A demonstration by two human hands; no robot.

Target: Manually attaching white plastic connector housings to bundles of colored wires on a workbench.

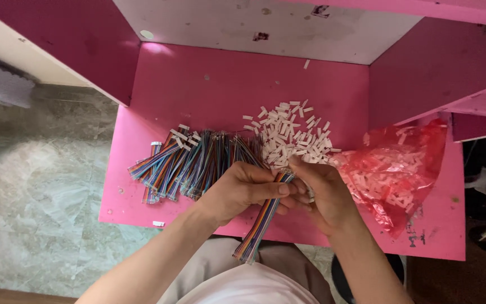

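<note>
Pinching the upper end of a rainbow ribbon cable (262, 219), the left hand (240, 188) is curled closed around it, thumb on top. The right hand (319, 194) meets it at the same end, fingers closed on the cable tip. This cable runs from the hands down-left toward the person's lap, past the pink counter (209, 90) edge, beside the white connector pile (291, 135).

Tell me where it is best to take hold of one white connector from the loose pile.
Probably pinch a connector at the pile's left edge by its two long sides, coming from above. The pieces there lie flat and apart on the pink table; in the middle they overlap.
</note>
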